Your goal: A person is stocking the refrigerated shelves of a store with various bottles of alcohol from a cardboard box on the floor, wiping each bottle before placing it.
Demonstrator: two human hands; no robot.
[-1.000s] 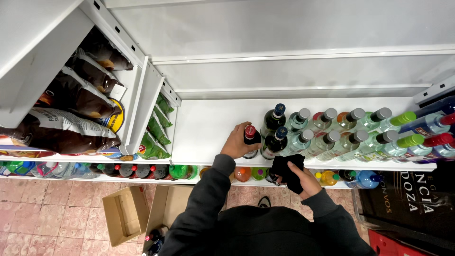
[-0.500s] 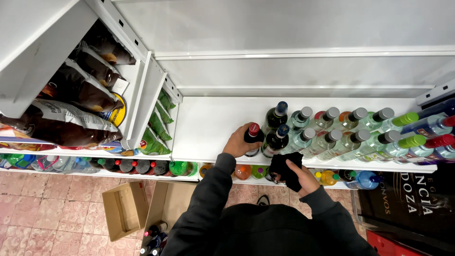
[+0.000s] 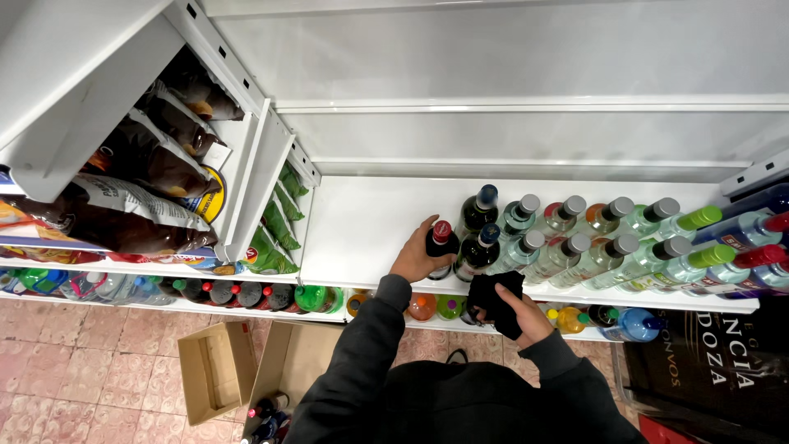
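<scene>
Not much has shifted in the last second: the red-capped dark bottle is kept clamped in the left hand on the white shelf, nudged slightly closer to the bottle row. A black cloth is gripped in the right hand.

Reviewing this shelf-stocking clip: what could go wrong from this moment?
The left hand grips a red-capped dark bottle near the front edge of the white shelf; a slip could drop it to the tiled floor. It stands close against the blue-capped dark bottles, so a nudge might topple them. The right hand is occupied with a black cloth.
</scene>
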